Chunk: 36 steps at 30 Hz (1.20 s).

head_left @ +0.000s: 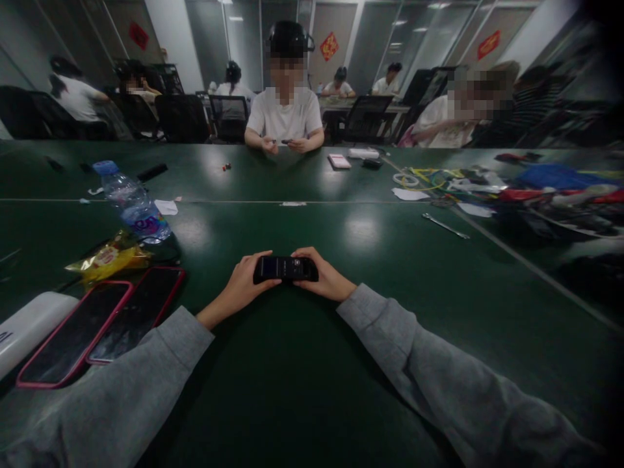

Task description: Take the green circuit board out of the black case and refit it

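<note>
A small black handheld device with a lit screen (284,268) is held lengthwise between my two hands, just above or on the green table; I cannot tell which. My left hand (241,286) is closed round its left end, thumb along the near edge and fingers at the far side. Round the right end, my right hand (325,276) grips in the same way, its thumb near the lower edge. The screen faces up at me and shows faint light marks too small to read. Grey sleeves cover both forearms.
Left of me lie two red-edged phones (78,335), a white case-like object (29,325), a yellow wrapper (110,260) and a tilted plastic bottle (134,205). A wrench (445,226) and tangled cables (439,179) are to the right. Across the table (273,221) sits a person (284,114) holding small items.
</note>
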Tool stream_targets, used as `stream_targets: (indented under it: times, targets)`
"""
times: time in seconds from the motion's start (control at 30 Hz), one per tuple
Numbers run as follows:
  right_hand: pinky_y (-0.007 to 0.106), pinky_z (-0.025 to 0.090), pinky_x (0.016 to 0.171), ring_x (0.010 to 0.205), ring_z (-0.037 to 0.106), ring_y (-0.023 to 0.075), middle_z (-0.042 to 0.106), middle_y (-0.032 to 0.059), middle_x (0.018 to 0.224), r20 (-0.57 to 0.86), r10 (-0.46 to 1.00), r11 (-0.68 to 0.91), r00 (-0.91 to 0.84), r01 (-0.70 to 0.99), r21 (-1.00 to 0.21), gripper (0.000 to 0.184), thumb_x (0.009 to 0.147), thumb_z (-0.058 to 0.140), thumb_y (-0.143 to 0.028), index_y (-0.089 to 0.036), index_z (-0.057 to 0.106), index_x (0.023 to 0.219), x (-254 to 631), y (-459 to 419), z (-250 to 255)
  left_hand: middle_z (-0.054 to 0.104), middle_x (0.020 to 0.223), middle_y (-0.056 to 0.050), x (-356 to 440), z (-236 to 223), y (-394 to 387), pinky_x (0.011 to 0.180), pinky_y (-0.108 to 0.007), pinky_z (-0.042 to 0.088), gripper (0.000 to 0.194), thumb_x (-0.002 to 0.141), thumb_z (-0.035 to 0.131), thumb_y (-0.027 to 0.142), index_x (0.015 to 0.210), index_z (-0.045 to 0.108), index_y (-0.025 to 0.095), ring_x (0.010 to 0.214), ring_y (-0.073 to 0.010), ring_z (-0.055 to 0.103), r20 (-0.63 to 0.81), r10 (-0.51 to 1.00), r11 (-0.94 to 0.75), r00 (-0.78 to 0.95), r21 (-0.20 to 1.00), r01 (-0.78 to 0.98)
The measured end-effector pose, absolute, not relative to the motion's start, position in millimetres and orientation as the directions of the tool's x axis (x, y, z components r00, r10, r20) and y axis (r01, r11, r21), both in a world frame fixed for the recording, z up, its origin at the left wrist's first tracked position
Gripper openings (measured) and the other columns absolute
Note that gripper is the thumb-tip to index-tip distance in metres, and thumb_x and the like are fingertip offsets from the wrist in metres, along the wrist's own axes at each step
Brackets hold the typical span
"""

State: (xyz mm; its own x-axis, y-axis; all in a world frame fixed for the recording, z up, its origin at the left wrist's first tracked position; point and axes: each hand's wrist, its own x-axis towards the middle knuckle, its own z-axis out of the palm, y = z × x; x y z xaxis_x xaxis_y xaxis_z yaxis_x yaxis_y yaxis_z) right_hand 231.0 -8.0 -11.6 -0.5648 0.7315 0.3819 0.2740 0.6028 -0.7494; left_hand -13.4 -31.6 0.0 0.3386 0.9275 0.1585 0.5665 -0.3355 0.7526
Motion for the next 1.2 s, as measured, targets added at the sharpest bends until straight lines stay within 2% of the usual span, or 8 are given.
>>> stream_targets:
  times: [0.1, 0.23, 0.43, 0.67, 0.93, 1.2]
  targets:
    - [0.048, 0.046, 0.099, 0.112, 0.056, 0.0260, 0.054, 0.0071, 0.116, 0.332, 0.766, 0.543, -0.550, 0.277, -0.793, 0.062, 0.075, 0.074, -0.035, -0.025, 0.042, 0.126, 231.2, -7.9, -10.2, 0.054, 0.128, -0.010, -13.4, -1.0, -31.0, 0.102, -0.050, 0.037, 0.058, 0.079, 0.068, 0.045, 0.129, 0.048, 0.025, 0.121, -0.0307, 0.046, 0.176, 0.923, -0.350, 0.343, 0.755, 0.554]
    - [0.050, 0.044, 0.101, 0.111, 0.058, 0.0239, 0.058, 0.0066, 0.112, 0.260, 0.814, 0.441, -0.519, 0.263, -0.858, 0.044, 0.087, 0.060, -0.041, -0.025, 0.046, 0.126, 233.4, -6.9, -8.4, 0.055, 0.126, -0.009, -14.7, -3.3, -30.4, 0.100, -0.051, 0.038, 0.054, 0.078, 0.069, 0.043, 0.126, 0.051, 0.027, 0.119, -0.0306, 0.047, 0.210, 0.911, -0.382, 0.356, 0.754, 0.534]
    - [0.051, 0.045, 0.101, 0.109, 0.060, 0.0232, 0.061, 0.0068, 0.110, 0.226, 0.849, 0.350, -0.477, 0.188, -0.918, 0.046, 0.078, 0.071, -0.036, -0.023, 0.051, 0.118, 236.0, -4.1, -11.4, 0.055, 0.128, -0.007, -15.3, -1.2, -31.3, 0.099, -0.050, 0.038, 0.055, 0.078, 0.068, 0.045, 0.127, 0.051, 0.028, 0.119, -0.0302, 0.048, 0.211, 0.893, -0.420, 0.396, 0.706, 0.570]
    - [0.052, 0.044, 0.102, 0.108, 0.062, 0.0232, 0.061, 0.0062, 0.111, 0.188, 0.871, 0.268, -0.454, 0.119, -0.956, 0.053, 0.071, 0.077, -0.029, -0.023, 0.050, 0.116, 238.1, -1.8, -11.1, 0.054, 0.133, -0.005, -15.3, 3.4, -32.4, 0.100, -0.051, 0.036, 0.058, 0.079, 0.066, 0.050, 0.132, 0.048, 0.035, 0.120, -0.0313, 0.046, 0.165, 0.899, -0.392, 0.406, 0.716, 0.578]
    - [0.053, 0.040, 0.105, 0.114, 0.060, 0.0237, 0.061, 0.0081, 0.116, 0.114, 0.875, 0.186, -0.471, 0.110, -0.976, 0.053, 0.072, 0.076, -0.027, -0.023, 0.050, 0.118, 238.5, -2.1, -6.8, 0.056, 0.130, -0.004, -16.8, 1.2, -29.1, 0.100, -0.049, 0.038, 0.057, 0.079, 0.066, 0.050, 0.131, 0.049, 0.035, 0.119, -0.0292, 0.047, 0.160, 0.897, -0.386, 0.412, 0.737, 0.555]
    - [0.049, 0.042, 0.104, 0.112, 0.059, 0.0222, 0.060, 0.0065, 0.115, 0.156, 0.857, 0.224, -0.491, 0.081, -0.971, 0.048, 0.075, 0.075, -0.029, -0.023, 0.052, 0.116, 239.0, -0.9, -9.6, 0.054, 0.134, -0.004, -17.8, 2.6, -29.2, 0.102, -0.049, 0.038, 0.061, 0.078, 0.066, 0.052, 0.133, 0.046, 0.035, 0.122, -0.0280, 0.046, 0.123, 0.908, -0.356, 0.402, 0.732, 0.581]
